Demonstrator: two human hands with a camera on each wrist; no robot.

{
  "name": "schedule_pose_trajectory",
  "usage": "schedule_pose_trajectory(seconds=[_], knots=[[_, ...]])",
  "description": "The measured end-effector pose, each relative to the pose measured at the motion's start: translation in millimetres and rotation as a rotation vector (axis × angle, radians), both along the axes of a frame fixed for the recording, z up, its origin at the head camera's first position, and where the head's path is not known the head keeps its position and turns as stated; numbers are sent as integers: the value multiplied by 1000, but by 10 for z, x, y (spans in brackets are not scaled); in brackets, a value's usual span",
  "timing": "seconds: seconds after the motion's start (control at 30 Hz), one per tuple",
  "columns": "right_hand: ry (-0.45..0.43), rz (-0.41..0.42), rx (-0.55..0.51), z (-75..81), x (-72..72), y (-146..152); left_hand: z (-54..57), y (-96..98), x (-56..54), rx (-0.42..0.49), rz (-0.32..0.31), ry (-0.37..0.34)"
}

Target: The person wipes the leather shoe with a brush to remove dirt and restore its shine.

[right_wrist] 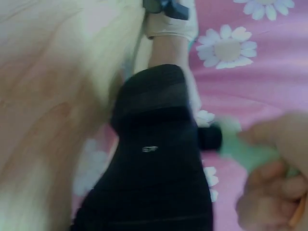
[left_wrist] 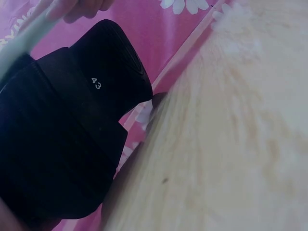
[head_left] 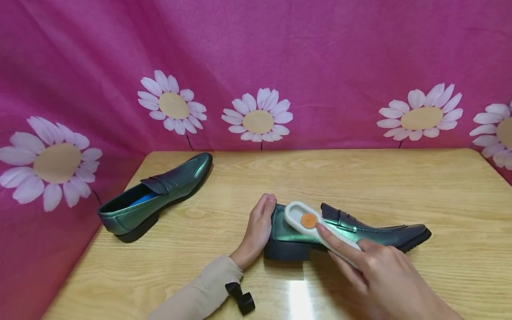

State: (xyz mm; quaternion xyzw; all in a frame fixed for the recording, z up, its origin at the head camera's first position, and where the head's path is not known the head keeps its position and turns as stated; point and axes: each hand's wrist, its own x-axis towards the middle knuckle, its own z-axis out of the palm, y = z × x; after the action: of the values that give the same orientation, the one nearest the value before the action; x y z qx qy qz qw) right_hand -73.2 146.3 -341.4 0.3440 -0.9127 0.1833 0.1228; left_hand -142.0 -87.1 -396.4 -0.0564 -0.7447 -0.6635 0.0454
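Note:
My left hand (head_left: 258,226) grips a dark green, shiny loafer (head_left: 292,224) by its heel, the toe pointing right. The shoe is held above the table, and its black sole (left_wrist: 72,110), marked 43, shows in the left wrist view. My right hand (head_left: 384,271) holds a white-handled brush (head_left: 296,213) with an orange disc, its index finger extended along the handle. The brush head lies against the side of the loafer. Dark bristles (right_wrist: 210,138) touch the shoe's edge in the right wrist view. Most of the left hand's fingers are hidden behind the heel.
The matching loafer (head_left: 160,195) stands at the left of the wooden table (head_left: 320,173), toe toward the back. A pink cloth (head_left: 320,58) with large white flowers hangs behind and at the sides. A black strap (head_left: 242,298) hangs at the left sleeve.

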Motion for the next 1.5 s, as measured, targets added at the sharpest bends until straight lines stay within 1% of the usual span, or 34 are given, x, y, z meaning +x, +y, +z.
schedule_pose_trajectory(seconds=[0.03, 0.07, 0.1, 0.13, 0.17, 0.2, 0.27, 0.33, 0.37, 0.4, 0.43, 0.47, 0.53, 0.57, 0.6, 0.63, 0.67, 0.7, 0.73, 0.77, 0.8, 0.83, 0.87, 0.97, 1.03, 1.07, 1.1, 1.17, 1.23, 1.3, 1.4, 1.5], knots=[[-31, 46, 3, 3, 1, 3, 2, -3, 3, -7, 1, 3], [-71, 86, 11, 7, 7, 1, 48, -2, 31, -11, 3, 5], [-91, 130, 9, 8, 8, 2, 103, -1, 57, -16, 0, 5], [-132, 134, 24, 14, 14, 0, 130, -1, 72, -22, -1, 12], [-133, 116, 27, 20, 17, -6, 145, 0, 78, -29, -2, 18], [-106, 72, 43, 27, 19, -12, 158, 1, 79, -35, -3, 19], [-66, -44, 80, 47, 20, -12, 165, 4, 71, -36, -6, 20], [-14, -132, 102, 59, 14, -3, 166, 7, 65, -40, -6, 15], [26, -140, 91, 60, 10, 4, 165, 8, 63, -41, -6, 10], [29, -136, 100, 63, 6, 15, 161, 8, 60, -42, -7, 5], [16, -91, 90, 62, 5, 28, 157, 8, 59, -40, -8, 2], [16, -27, 73, 59, 2, 39, 154, 9, 59, -41, -8, 1], [-25, 103, 55, 58, -5, 61, 154, 10, 58, -41, -13, -1], [-57, 144, 53, 63, -5, 71, 155, 11, 56, -42, -14, 1], [-98, 150, 70, 75, -8, 83, 156, 13, 52, -42, -15, 7], [-80, 157, 64, 81, -19, 90, 159, 14, 49, -43, -16, 11], [-46, 122, 79, 90, -31, 96, 162, 16, 46, -44, -16, 14], [-27, 70, 100, 102, -42, 103, 165, 17, 42, -44, -16, 17], [12, 18, 117, 111, -51, 111, 169, 18, 38, -45, -17, 19], [22, -32, 130, 119, -59, 116, 171, 18, 35, -46, -18, 20], [48, -54, 138, 121, -71, 124, 173, 18, 34, -45, -22, 19], [62, -45, 133, 120, -76, 132, 175, 18, 37, -47, -26, 16], [23, -22, 141, 122, -78, 141, 175, 17, 38, -52, -26, 16], [-55, 85, 152, 118, -75, 167, 176, 10, 45, -65, -35, 19], [-81, 102, 163, 125, -74, 177, 177, 6, 47, -73, -35, 30], [-48, 94, 159, 126, -77, 178, 177, 3, 47, -77, -35, 33], [-5, 65, 158, 127, -78, 176, 178, 1, 47, -78, -35, 35], [41, -2, 155, 134, -78, 164, 176, -4, 47, -79, -32, 34], [68, -53, 159, 137, -78, 148, 173, -10, 48, -84, -30, 26], [40, -81, 172, 141, -75, 136, 168, -15, 48, -86, -29, 14], [4, -89, 184, 142, -77, 127, 163, -18, 47, -86, -29, 6], [4, -93, 180, 141, -81, 129, 160, -16, 46, -85, -28, 5]])
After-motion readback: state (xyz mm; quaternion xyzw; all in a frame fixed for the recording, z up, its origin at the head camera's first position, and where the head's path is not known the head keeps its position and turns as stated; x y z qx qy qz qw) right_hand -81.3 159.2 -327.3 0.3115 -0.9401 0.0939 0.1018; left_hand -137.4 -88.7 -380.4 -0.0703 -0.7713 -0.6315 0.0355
